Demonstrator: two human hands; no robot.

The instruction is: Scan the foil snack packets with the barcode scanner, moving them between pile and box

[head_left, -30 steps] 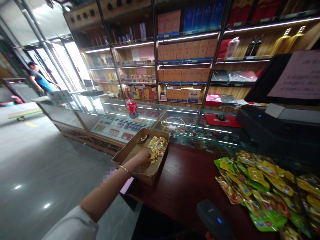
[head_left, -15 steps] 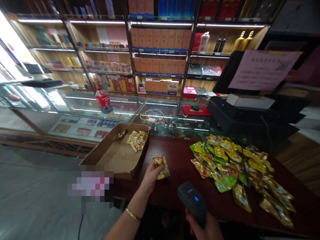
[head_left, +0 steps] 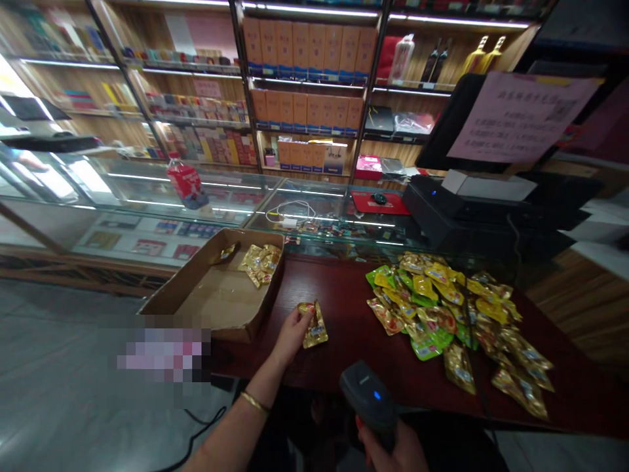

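Dark red wood makes the top of our bench, and it shines a little under the shop lights. Nearest to us, at the lower edge, our right hand is closed around the handle of a black scanner, on which a blue light is lit. A little farther and to the left, our left hand, with a gold bracelet on its wrist, pinches one gold packet by its upper part, between thumb and fingers. This packet is over the bench, between the cardboard box and the pile; whether it touches the wood, we cannot tell. To the right lies a loose pile of packets, gold, yellow and green. To the left stands an open cardboard box, with several gold packets gathered at its far right corner. Behind the bench we see a glass display case, which carries a red bottle, a white cable and a mouse on a red mat. Farthest are wooden shelves with rows of orange boxes.
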